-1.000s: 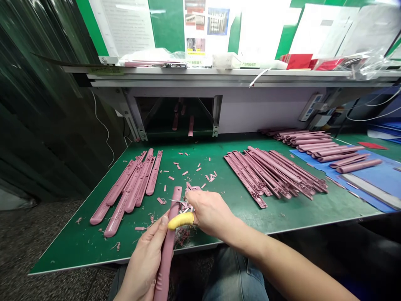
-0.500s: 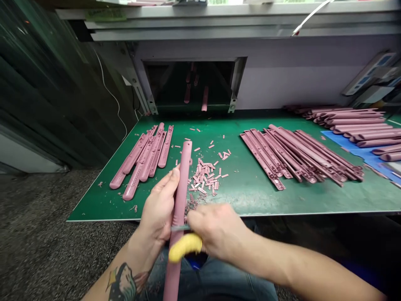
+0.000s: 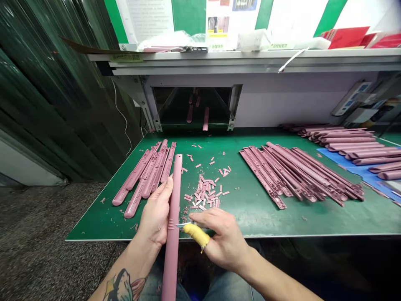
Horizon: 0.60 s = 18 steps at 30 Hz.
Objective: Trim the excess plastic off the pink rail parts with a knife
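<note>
My left hand [image 3: 155, 217] is closed around a long mauve plastic strip [image 3: 173, 234] that runs from my lap up over the green table's [image 3: 250, 219] front edge. My right hand [image 3: 221, 238] grips a small knife with a yellow-wrapped handle [image 3: 196, 234]; its short blade [image 3: 181, 225] touches the strip's right side near the middle. A scatter of mauve offcuts [image 3: 206, 191] lies just beyond my hands.
A row of mauve strips [image 3: 147, 173] lies at the left, a bigger pile of strips [image 3: 297, 171] at the right, and more strips [image 3: 351, 142] on a blue mat at far right. A chute opening [image 3: 196, 108] sits at the back under a shelf. Green curtain hangs left.
The blade has slid back up along the strip from its low point half a second ago. My head tilted down and then up, so the shelf and posters show again.
</note>
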### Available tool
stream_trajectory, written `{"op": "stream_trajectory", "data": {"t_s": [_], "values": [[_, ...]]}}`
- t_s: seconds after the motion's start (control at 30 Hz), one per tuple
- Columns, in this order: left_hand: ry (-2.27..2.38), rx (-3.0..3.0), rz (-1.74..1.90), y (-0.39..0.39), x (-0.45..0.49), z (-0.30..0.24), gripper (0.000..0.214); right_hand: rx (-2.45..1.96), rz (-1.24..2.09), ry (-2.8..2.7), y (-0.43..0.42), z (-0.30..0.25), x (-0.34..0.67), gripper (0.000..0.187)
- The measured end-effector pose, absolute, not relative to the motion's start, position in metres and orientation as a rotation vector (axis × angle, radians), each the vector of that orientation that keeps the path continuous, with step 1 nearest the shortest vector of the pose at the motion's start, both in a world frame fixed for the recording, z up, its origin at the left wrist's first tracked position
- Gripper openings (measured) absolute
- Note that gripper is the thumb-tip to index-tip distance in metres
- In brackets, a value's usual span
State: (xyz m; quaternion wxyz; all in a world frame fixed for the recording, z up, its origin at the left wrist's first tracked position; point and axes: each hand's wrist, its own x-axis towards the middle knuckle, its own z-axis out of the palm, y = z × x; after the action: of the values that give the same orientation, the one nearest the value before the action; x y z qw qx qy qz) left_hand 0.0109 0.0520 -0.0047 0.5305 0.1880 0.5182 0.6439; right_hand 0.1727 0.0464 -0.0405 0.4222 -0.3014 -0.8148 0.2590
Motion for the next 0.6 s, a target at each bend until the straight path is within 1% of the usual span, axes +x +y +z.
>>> {"op": "stream_trajectory", "data": {"t_s": [0.17,0.37,0.47,0.53,0.6], "values": [[1.247,0.435,1.494,0.043,0.021,-0.001,0.024,-0.824,0.578,-1.979,0.055,-0.041,0.173,0.02],[1.244,0.433,1.385,0.029,0.037,0.003,0.035,-0.888,0.484,-1.863,0.092,-0.014,0.185,0.02],[1.23,0.387,1.353,0.022,0.042,0.001,0.041,-0.955,0.435,-1.707,0.113,-0.005,0.195,0.021],[1.138,0.371,1.349,0.017,0.042,-0.001,0.048,-0.965,0.492,-1.623,0.119,-0.003,0.202,0.023],[1.059,0.432,1.35,0.014,0.038,-0.006,0.052,-0.943,0.607,-1.656,0.115,-0.005,0.205,0.026]]}}
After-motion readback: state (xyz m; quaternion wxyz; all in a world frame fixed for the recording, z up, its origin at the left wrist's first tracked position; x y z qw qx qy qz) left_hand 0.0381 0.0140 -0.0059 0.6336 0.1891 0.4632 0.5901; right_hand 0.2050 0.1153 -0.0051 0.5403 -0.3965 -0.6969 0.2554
